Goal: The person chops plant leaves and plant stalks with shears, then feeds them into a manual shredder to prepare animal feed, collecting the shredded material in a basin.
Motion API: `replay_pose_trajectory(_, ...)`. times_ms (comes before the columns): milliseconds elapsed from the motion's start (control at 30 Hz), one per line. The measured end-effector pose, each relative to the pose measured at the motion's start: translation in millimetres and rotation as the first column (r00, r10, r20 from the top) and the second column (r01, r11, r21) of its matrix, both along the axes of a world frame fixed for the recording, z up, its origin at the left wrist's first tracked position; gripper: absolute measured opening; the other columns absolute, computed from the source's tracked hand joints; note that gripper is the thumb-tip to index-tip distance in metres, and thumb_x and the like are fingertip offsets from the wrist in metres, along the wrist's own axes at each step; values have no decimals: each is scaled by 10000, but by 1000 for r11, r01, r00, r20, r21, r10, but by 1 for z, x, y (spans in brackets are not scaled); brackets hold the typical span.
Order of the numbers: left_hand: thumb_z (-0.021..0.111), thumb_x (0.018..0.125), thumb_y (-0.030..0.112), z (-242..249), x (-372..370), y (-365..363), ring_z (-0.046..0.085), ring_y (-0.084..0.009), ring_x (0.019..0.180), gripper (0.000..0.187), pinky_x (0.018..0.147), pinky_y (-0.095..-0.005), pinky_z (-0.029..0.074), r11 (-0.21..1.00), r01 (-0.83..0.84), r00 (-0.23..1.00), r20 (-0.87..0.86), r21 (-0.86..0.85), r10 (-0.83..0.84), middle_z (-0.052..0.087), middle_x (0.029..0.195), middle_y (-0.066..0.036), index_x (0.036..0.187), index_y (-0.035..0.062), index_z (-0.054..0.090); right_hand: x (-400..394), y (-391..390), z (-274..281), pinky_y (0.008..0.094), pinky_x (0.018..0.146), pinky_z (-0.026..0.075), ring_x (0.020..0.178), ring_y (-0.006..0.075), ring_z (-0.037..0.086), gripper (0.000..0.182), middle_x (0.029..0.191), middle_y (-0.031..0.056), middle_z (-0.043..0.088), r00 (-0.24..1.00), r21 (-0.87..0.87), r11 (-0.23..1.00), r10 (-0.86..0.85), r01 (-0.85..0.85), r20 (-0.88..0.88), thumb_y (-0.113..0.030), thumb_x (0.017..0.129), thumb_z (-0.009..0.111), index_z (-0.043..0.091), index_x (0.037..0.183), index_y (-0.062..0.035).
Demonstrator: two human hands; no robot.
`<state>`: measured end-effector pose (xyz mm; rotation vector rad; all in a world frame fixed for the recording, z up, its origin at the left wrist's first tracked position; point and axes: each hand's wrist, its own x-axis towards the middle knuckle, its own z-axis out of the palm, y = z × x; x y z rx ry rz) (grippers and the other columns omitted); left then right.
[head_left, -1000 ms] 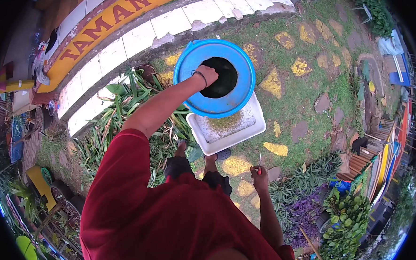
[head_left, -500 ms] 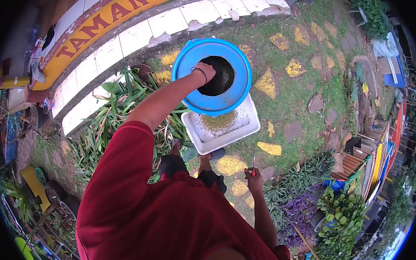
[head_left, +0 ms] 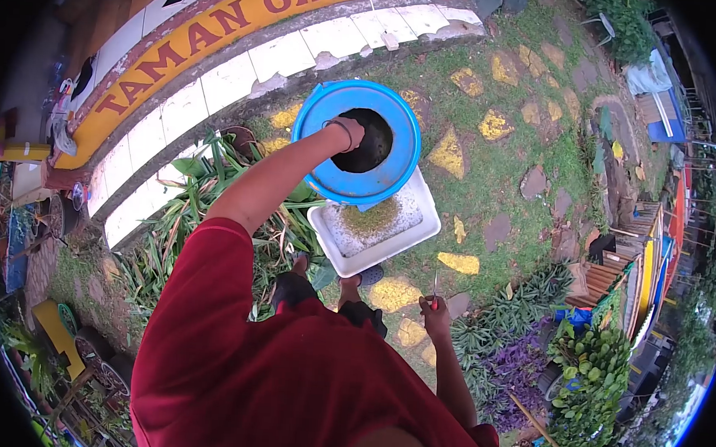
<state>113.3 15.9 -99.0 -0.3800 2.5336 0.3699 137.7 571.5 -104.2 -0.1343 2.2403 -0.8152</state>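
Observation:
A blue plastic bin (head_left: 406,149) with a round opening in its top stands in front of me, dark inside. My left hand (head_left: 349,134), wearing a dark band at the wrist, is curled at the left edge of that opening, its fingertips hidden inside. Just nearer to me a white tray (head_left: 410,241) holds white grains and a greenish-brown heap (head_left: 368,217); the bin overlaps its far end. Low at the right, my right hand (head_left: 436,315) is closed round a red-handled tool (head_left: 435,303) with a thin metal blade pointing away from me.
Yellow-painted stepping stones (head_left: 449,152) lie across the grass. Long-leaved plants (head_left: 187,235) crowd the left side of the tray. A white-tiled ledge (head_left: 282,54) with a lettered yellow wall curves behind. Purple and green plants (head_left: 517,357) grow at the right.
The whole view has shifted slightly, with the bin and tray a little lower and further left. Both hands keep nearly the same places relative to the bin and my body.

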Motion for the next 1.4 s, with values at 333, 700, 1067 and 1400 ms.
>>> replay_pose_trajectory(333, 630, 883, 116, 35, 10, -9, 710, -305, 933, 299, 835, -385, 559, 971, 26, 987, -160, 238, 12, 723, 1038, -195, 1149, -2, 700, 10, -12, 10, 305, 587, 464, 642, 142, 615, 357, 729, 67, 634, 1000, 35, 999, 19, -18, -9, -328, 892, 732, 625, 1042, -22)
replay_pose_trajectory(700, 546, 1006, 472, 44, 194, -37, 590, -107, 638, 483, 652, -243, 498, 127, -465, 353, 53, 876, 934, 643, 736, -22, 1023, 34, 748, 18, 24, -20, 448, 769, 509, 855, 368, 671, 455, 891, 183, 685, 990, 148, 983, 119, -108, -73, -422, 848, 739, 623, 1006, -11)
replay_pose_trajectory(1067, 766, 728, 306, -160, 466, 232, 726, -205, 837, 447, 793, -393, 563, 687, -597, 652, 750, 414, 114, 745, 889, -109, 1114, 86, 717, 42, 28, -25, 516, 886, 496, 1049, 446, 626, 514, 1092, 252, 656, 898, 371, 820, 422, -437, 125, -452, 875, 649, 549, 1162, -37)
replay_pose_trajectory(1400, 740, 777, 196, -203, 467, 168, 729, -212, 769, 304, 620, -357, 572, 619, -611, 783, 493, 494, 379, 742, 843, -59, 1069, 122, 695, 60, -2, -14, 475, 852, 506, 996, 401, 652, 434, 1005, 219, 681, 894, 307, 840, 428, -448, 131, -410, 860, 680, 597, 1063, -36)
